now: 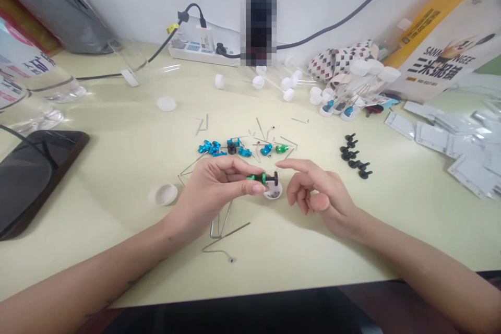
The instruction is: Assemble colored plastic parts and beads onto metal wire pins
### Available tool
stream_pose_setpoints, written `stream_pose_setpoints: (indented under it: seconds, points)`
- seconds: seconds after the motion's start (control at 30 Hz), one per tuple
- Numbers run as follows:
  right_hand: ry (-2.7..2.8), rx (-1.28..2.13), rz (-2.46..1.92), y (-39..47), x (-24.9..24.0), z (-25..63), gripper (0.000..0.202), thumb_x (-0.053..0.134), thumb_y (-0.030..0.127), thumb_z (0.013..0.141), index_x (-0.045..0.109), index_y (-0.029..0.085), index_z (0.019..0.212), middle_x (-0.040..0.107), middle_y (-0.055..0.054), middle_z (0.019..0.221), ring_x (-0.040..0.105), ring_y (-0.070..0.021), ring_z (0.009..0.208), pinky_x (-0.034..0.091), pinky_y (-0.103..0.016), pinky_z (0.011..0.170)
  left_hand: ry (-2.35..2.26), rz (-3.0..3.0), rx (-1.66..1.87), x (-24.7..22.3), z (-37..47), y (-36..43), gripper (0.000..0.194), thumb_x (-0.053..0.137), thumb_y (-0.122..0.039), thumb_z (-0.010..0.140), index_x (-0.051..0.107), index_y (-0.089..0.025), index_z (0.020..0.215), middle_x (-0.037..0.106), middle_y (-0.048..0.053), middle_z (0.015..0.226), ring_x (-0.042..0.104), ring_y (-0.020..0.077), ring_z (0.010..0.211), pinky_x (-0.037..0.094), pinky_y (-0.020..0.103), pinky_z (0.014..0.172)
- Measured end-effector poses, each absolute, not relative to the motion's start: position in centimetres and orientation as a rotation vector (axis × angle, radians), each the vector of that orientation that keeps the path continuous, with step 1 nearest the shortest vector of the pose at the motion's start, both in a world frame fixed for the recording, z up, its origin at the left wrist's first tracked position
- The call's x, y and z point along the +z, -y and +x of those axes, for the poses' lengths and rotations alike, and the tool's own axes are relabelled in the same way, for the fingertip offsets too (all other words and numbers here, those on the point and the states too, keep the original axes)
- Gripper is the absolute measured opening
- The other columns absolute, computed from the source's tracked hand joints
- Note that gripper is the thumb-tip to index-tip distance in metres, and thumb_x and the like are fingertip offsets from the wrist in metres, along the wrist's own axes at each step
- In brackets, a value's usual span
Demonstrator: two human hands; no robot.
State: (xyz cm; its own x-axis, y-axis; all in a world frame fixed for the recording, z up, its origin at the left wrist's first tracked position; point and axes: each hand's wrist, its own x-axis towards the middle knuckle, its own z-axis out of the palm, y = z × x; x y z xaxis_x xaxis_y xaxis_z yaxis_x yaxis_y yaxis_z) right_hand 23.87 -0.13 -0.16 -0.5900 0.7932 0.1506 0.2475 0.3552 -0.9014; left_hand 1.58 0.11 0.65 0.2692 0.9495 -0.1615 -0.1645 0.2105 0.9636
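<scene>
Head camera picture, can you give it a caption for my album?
Left hand pinching a green-and-black part, right hand empty beside it, small blue parts beyond.

The pale yellow table [313,261] carries blue metal parts [245,152] near its middle, a power strip [190,52] at eleven o'clock, black knobbed pieces [351,155] and white cards [434,138] at three, bent rods [226,237] at six, a dark slab [43,188] at nine.

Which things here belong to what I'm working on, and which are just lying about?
Probably in use:
green part, in left hand
blue fittings
black knobs
bent metal rods

Probably just lying about:
power strip
clear bottles
grey bag
patterned pouch
</scene>
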Motion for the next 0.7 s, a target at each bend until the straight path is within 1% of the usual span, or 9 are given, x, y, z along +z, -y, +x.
stream_pose_setpoints:
  seconds: [0.1,0.13,0.27,0.3,0.43,0.47,0.6,0.63,0.7]
  points:
    - [2.061,1.178,-0.882,0.07,-0.16,23.87,0.070,0.028,0.069,0.083,0.048,0.016,0.122,0.056,-0.001,0.069,0.047,-0.0096,0.054,0.041,-0.021,0.052,-0.976,1.042,0.962,0.75,1.59,-0.02,0.014,0.076,-0.013,0.067,0.071,-0.017,0.080,0.075,0.002,0.074,0.070,0.0168,0.071,0.056,0.026,0.072]
    - [2.060,1.175,-0.889,0.07,-0.18,23.87,0.070,0.027,0.070,0.083,0.049,0.016,0.121,0.056,-0.001,0.069,0.047,-0.0097,0.054,0.041,-0.021,0.051,-0.976,1.041,0.957,0.78,1.58,0.00,0.014,0.075,-0.013,0.067,0.071,-0.017,0.080,0.075,0.002,0.074,0.070,0.0167,0.071,0.056,0.026,0.072]
    - [2.049,1.199,-0.909,0.11,-0.24,23.90,0.073,0.024,0.070,0.083,0.039,0.016,0.130,0.056,-0.001,0.070,0.046,-0.0095,0.053,0.041,-0.021,0.051,-0.989,1.048,0.964,0.78,1.57,0.02,0.014,0.075,-0.014,0.067,0.071,-0.018,0.080,0.075,0.002,0.074,0.071,0.0171,0.070,0.056,0.027,0.073]
    - [2.060,1.191,-0.899,0.12,-0.25,23.91,0.073,0.024,0.070,0.083,0.039,0.016,0.130,0.056,-0.001,0.070,0.046,-0.0094,0.053,0.041,-0.021,0.052,-0.994,1.051,0.967,0.77,1.59,0.01,0.014,0.075,-0.014,0.067,0.071,-0.017,0.080,0.075,0.002,0.074,0.071,0.0176,0.070,0.056,0.028,0.073]
    - [2.093,1.151,-0.868,0.12,-0.34,23.92,0.066,0.026,0.068,0.085,0.051,0.016,0.117,0.055,-0.001,0.069,0.047,-0.0092,0.054,0.041,-0.020,0.052,-1.007,1.057,0.973,0.70,1.63,-0.05,0.015,0.076,-0.015,0.066,0.071,-0.017,0.079,0.074,0.003,0.073,0.070,0.0181,0.070,0.056,0.028,0.072]
    - [2.084,1.159,-0.877,0.12,-0.35,23.92,0.067,0.026,0.068,0.084,0.051,0.016,0.118,0.055,-0.001,0.069,0.047,-0.0092,0.054,0.041,-0.021,0.052,-1.005,1.058,0.973,0.69,1.62,-0.06,0.015,0.077,-0.015,0.066,0.071,-0.017,0.079,0.074,0.002,0.073,0.070,0.0177,0.069,0.056,0.028,0.072]
    - [2.063,1.209,-0.901,0.10,-0.34,23.94,0.073,0.026,0.070,0.083,0.039,0.016,0.131,0.056,-0.001,0.070,0.046,-0.0098,0.054,0.041,-0.021,0.053,-0.978,1.055,0.972,0.69,1.55,-0.06,0.014,0.076,-0.013,0.067,0.071,-0.018,0.079,0.074,0.001,0.073,0.070,0.0156,0.069,0.056,0.025,0.071]
    - [2.070,1.206,-0.890,0.08,-0.35,23.96,0.072,0.026,0.070,0.083,0.041,0.016,0.129,0.056,-0.001,0.069,0.046,-0.0097,0.054,0.040,-0.021,0.053,-0.974,1.053,0.970,0.70,1.54,-0.06,0.014,0.076,-0.013,0.067,0.071,-0.018,0.080,0.074,0.001,0.073,0.070,0.0151,0.069,0.056,0.024,0.071]
    - [2.091,1.186,-0.870,0.05,-0.42,23.98,0.067,0.027,0.068,0.084,0.050,0.016,0.119,0.056,-0.001,0.069,0.046,-0.0096,0.054,0.040,-0.021,0.052,-0.978,1.049,0.964,0.71,1.53,-0.07,0.014,0.076,-0.013,0.067,0.071,-0.018,0.080,0.074,0.001,0.073,0.070,0.0148,0.069,0.055,0.023,0.071]
